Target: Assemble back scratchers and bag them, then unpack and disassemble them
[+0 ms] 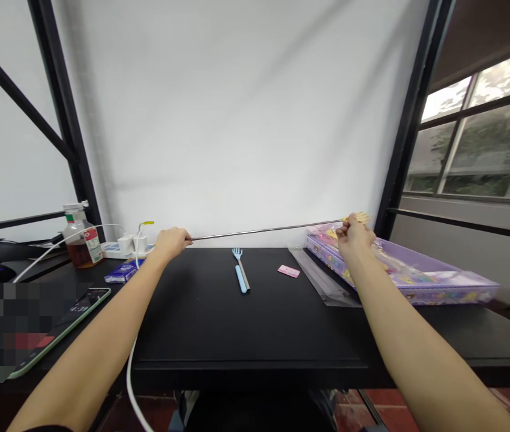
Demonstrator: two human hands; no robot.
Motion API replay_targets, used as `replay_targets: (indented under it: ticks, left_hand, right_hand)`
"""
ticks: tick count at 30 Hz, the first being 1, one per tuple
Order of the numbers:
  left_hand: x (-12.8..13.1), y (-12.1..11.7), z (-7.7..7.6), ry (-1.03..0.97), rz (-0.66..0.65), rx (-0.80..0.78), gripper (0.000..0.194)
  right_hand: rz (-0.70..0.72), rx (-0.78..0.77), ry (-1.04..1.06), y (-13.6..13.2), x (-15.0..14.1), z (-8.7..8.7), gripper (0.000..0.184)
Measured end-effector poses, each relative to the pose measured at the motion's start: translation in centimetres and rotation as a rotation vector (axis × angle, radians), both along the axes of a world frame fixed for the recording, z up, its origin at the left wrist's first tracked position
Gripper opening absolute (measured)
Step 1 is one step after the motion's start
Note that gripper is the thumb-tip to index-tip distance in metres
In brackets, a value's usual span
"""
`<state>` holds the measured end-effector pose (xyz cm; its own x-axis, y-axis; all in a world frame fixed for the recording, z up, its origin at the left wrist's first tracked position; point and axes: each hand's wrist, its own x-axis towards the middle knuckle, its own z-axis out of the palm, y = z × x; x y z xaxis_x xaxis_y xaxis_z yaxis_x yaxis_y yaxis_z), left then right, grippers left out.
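Observation:
My left hand (173, 242) is closed around one end of a telescopic back scratcher (266, 230), its thin metal rod drawn out long and nearly level above the table. At the other end, my right hand (354, 234) pinches the rod just below the yellow claw head, which sticks out past the fingers. Below the rod lies a second back scratcher (237, 253) with a light-blue claw and a short metal rod. A light-blue handle (240, 279) rests alongside that rod. To its right is a small pink card (288, 271).
A purple patterned box (448, 294) with plastic-wrapped items stands right, beside a clear plastic bag (322, 279). On the left are a bottle of brown liquid (83, 240), a power strip (111, 249), a blue packet (122, 271), a phone (68, 324) and a white cable (131, 378).

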<state>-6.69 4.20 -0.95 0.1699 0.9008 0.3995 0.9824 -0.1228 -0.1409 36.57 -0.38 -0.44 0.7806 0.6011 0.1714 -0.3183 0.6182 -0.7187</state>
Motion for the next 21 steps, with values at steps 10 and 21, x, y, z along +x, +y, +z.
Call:
replay_targets:
  ticks: [10, 21]
  left_hand:
    - [6.3, -2.4, 0.1, 0.101, -0.319, 0.162, 0.033]
    - [9.8, -4.1, -0.6, 0.063, -0.404, 0.062, 0.029]
  right_hand:
    - [0.616, -0.126, -0.376, -0.1, -8.7, -2.8, 0.022]
    - [0.605, -0.072, -0.575, 0.0, -12.8, -4.0, 0.029]
